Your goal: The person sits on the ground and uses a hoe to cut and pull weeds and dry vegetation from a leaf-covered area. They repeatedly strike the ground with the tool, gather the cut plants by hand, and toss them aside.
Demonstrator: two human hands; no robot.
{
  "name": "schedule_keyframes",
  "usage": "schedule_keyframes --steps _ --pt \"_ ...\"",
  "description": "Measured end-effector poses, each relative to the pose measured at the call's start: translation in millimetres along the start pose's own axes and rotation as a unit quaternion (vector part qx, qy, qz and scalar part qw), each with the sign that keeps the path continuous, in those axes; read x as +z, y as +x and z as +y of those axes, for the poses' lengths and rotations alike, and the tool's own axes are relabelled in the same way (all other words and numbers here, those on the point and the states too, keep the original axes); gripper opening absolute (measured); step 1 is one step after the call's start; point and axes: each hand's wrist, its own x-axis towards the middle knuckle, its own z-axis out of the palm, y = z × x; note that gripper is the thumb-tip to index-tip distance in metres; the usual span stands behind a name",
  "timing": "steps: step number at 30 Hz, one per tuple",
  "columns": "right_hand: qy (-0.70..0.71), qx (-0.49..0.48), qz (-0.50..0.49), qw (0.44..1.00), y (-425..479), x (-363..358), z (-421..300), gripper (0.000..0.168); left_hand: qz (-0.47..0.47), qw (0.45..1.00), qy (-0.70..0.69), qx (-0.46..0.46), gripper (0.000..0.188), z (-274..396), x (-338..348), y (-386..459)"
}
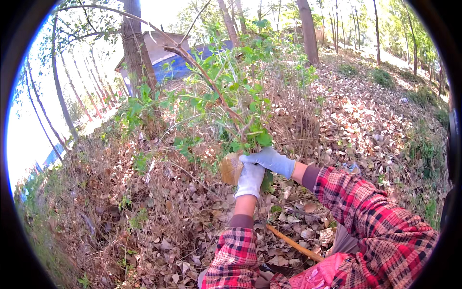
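Both my hands wear pale knitted work gloves and meet at the base of a bundle of leafy green stems. My left hand is closed around the bottom of the bundle. My right hand lies across the top of it, its fingers also closed on the stems. A bare brown branch rises from the bundle and slants up to the left. Beside my left hand is a yellowish-brown flat object, partly hidden; I cannot tell what it is. A wooden handle lies on the leaves below my hands, its ends hidden.
Dry leaf litter covers the sloping ground, with dry grass and twigs at the left. A thick tree trunk stands at the upper left, another at the upper right. Behind is a small building with blue at its base.
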Motion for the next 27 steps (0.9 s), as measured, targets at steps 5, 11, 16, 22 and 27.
schedule_keyframes --steps 5,11,16,22,27 --pt "0.125 0.030 -0.023 0.991 1.4 11.7 -29.4 0.038 -0.033 0.981 -0.183 0.050 0.059 -13.7 -13.3 -0.6" --pt "0.040 -0.023 -0.023 0.999 31.7 -30.2 -74.9 0.054 -0.081 0.817 -0.563 0.097 0.047 -16.4 -24.1 3.6" --pt "-0.403 -0.167 0.083 0.896 49.2 -154.3 -117.2 0.031 0.012 0.839 -0.538 0.084 0.032 -20.2 -52.0 2.6" --pt "-0.746 -0.143 0.134 0.637 -11.5 -329.3 -149.0 0.032 0.196 0.857 -0.476 0.012 0.024 -69.2 -79.6 16.0" --pt "-0.865 0.002 0.196 0.462 -203.2 -525.9 -199.8 0.087 0.228 0.917 -0.328 -0.009 0.020 -133.7 -42.8 37.0"
